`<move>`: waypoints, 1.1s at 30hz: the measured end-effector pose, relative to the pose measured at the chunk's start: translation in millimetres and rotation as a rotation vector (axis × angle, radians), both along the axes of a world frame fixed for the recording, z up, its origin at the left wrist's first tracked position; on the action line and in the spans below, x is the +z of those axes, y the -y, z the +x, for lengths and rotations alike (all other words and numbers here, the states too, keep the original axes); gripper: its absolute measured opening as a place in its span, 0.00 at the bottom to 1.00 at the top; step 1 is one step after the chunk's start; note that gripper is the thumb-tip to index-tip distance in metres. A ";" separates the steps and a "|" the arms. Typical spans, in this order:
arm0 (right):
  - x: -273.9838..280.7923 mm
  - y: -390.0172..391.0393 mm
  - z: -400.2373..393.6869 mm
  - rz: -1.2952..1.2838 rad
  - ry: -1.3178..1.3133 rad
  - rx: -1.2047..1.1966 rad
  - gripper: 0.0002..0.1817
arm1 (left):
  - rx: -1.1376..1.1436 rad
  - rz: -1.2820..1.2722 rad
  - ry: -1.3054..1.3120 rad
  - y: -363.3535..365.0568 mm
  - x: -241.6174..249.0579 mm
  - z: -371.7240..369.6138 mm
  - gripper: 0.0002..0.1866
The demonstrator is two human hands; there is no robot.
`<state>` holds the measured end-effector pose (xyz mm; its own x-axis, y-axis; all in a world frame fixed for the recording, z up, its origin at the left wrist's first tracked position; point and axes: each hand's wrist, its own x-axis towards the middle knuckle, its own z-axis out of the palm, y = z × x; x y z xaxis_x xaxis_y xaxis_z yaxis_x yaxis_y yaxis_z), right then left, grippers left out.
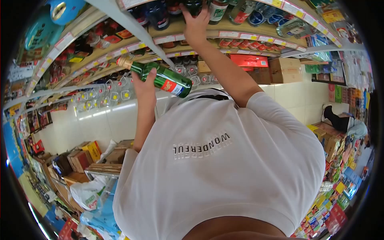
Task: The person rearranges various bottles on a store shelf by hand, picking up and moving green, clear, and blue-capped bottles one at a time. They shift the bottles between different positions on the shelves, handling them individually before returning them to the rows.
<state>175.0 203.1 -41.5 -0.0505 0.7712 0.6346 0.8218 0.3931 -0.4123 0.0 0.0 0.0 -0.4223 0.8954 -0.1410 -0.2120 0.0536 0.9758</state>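
Observation:
My left hand (145, 82) is closed around a green glass bottle (162, 78) with a red and white label and a gold-coloured cap. The bottle is held nearly sideways, neck to the left and base to the right, in front of the lower shelves. At the top, my right hand (196, 26) reaches onto a shelf (176, 33), its thumb and fingers around a dark green bottle (193, 7). The top of that bottle is cut off by the view's edge. Beside it stands a clear bottle with a green and white label (217, 12); a dark blue bottle (157, 16) stands to the left.
A grey shelf post (124, 24) slants between two shelf sections. Clear jugs (106, 94) line the floor below. A red box (249, 61) and a cardboard box (285, 70) sit lower right. Boxes and bags (90, 192) are behind on the left; a person's dark-clothed leg (340, 120) shows right.

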 end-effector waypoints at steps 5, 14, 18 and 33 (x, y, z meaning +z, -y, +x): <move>0.7 3.4 -7.2 -0.107 -0.003 -0.007 0.42 | 0.026 0.029 0.021 4.6 -4.2 -4.4 0.33; -19.0 2.2 4.9 0.156 -0.010 0.040 0.36 | 0.026 0.013 0.054 9.0 -10.9 -2.8 0.33; -26.2 8.2 14.4 0.193 -0.120 0.129 0.37 | 0.013 -0.034 0.052 7.7 -15.0 -1.2 0.31; -28.0 -3.1 3.9 -0.136 -0.052 0.117 0.42 | -0.030 -0.006 0.067 1.5 -8.4 16.9 0.32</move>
